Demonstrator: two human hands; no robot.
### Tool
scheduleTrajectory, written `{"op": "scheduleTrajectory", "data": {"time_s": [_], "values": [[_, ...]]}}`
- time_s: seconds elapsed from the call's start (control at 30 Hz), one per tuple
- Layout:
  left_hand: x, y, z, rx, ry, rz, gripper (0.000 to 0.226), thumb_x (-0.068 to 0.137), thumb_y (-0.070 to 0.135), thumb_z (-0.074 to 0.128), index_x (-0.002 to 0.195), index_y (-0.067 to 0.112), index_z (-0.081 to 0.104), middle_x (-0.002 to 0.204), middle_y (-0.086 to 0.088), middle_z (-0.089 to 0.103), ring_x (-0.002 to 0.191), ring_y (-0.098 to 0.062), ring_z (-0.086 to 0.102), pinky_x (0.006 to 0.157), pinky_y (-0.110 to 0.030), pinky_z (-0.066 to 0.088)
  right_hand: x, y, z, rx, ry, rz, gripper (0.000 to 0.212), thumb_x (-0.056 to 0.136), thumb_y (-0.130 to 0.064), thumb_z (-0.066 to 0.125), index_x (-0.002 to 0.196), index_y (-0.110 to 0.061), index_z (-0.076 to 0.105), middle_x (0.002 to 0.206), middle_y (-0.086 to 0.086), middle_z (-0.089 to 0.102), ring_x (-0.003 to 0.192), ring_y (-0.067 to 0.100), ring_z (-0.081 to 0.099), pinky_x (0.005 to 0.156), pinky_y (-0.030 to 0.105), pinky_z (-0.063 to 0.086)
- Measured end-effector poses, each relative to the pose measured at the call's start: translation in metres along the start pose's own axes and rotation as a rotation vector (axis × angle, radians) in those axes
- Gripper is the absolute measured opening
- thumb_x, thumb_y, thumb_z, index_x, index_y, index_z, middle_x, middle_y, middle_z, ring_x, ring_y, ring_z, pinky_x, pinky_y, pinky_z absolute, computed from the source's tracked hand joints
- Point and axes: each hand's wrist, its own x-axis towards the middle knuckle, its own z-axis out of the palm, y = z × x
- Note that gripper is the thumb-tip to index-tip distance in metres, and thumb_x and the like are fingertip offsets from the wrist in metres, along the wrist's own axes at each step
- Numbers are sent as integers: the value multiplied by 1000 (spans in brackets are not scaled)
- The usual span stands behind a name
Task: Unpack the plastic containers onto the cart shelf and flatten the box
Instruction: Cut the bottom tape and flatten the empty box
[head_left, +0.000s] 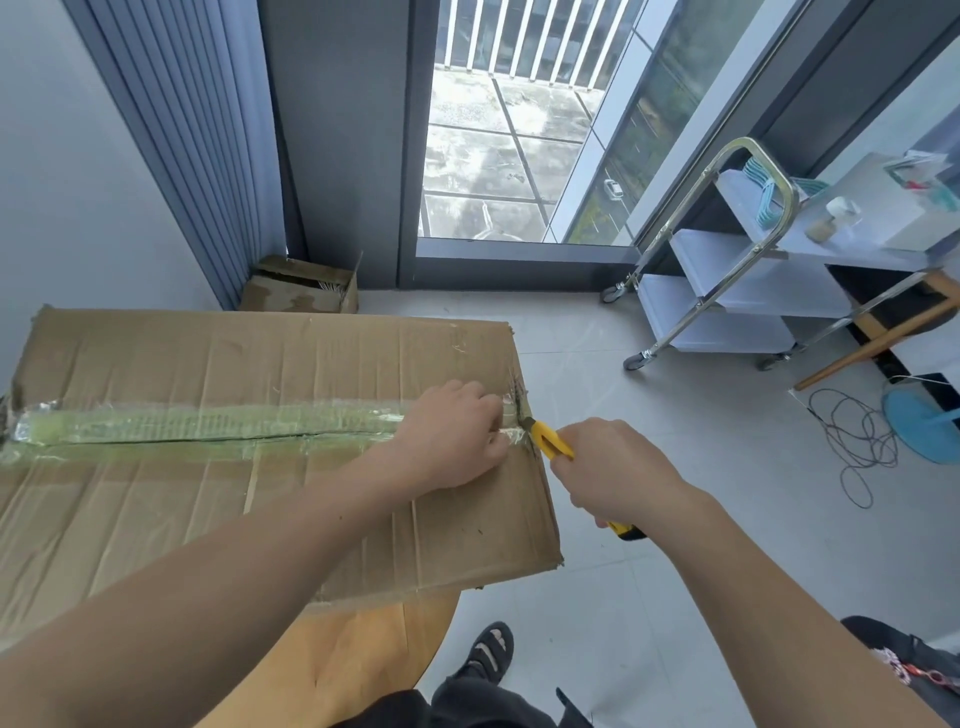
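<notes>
Nearest the camera, at six o'clock, a round wooden worktop carries a big cardboard box that overhangs it on the left. The box is still sealed, so the plastic containers are presumably inside and cannot be seen.

The right hand is closed around a yellow knife, its tip set at the box's right end where the tape wraps over the edge. The left hand lies on the box top just beside that tip, at its nine o'clock, fingers curled and pinching or pressing the tape; whether this grip truly holds the tape I cannot tell.

The relation that matters: the taped seam is the box's long axis, running from the knife straight out toward nine o'clock across the whole lid. The right hand is the one at the seam's start. The left hand sits directly on the cutting line, so by my judgement it should shift off the seam before the blade travels left. This looks like the very first step, with unpacking and flattening yet to come.

Farther out at two o'clock, well apart from the box, stands a wheeled cart with pale shelves, the middle and lower ones bare. A small open carton sits at eleven o'clock by the curtain.
</notes>
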Motion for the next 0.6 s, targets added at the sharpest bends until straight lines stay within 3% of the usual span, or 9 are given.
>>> {"op": "scheduleTrajectory", "data": {"time_s": [0.1,0.2,0.3,0.4,0.5,0.6], "values": [[5,5,-5,-11,-79,-64,31,95,43,45,96,17,62,95,-2,57,89,-23,53,78,-37,46,-2,2,1,2,11,-15,19,91,-18,41,85,-9,56,74,8,70,54,24,71,62,39,61],[13,7,-6,-54,-152,-131,37,97,42,44,84,11,61,82,-4,57,76,-24,52,61,-34,37,-3,5,1,7,18,-28,20,92,-20,40,84,-11,56,75,7,70,55,23,70,63,38,60],[19,4,-7,-122,-234,-188,37,96,44,49,79,13,61,74,-2,59,68,-21,52,56,-32,31,-5,8,1,35,11,-22,20,93,-20,40,86,-10,57,75,8,71,53,22,70,60,34,58],[20,4,-8,-156,-277,-221,34,96,44,50,73,19,52,75,-1,60,73,-22,55,61,-33,34,-6,9,2,41,1,-4,18,91,-16,42,87,-8,58,75,10,71,52,22,70,60,34,58],[19,6,-6,-178,-266,-243,33,96,42,49,81,14,57,87,-7,67,85,-26,60,80,-37,43,-2,4,4,21,2,-12,14,89,-12,42,84,-9,55,74,9,68,51,22,70,57,32,57],[18,6,-6,-193,-244,-262,34,96,39,49,89,9,62,91,-8,68,87,-27,60,82,-37,41,3,-4,4,12,3,-25,14,88,-10,42,79,-10,52,71,9,66,48,22,68,51,27,51]]}}
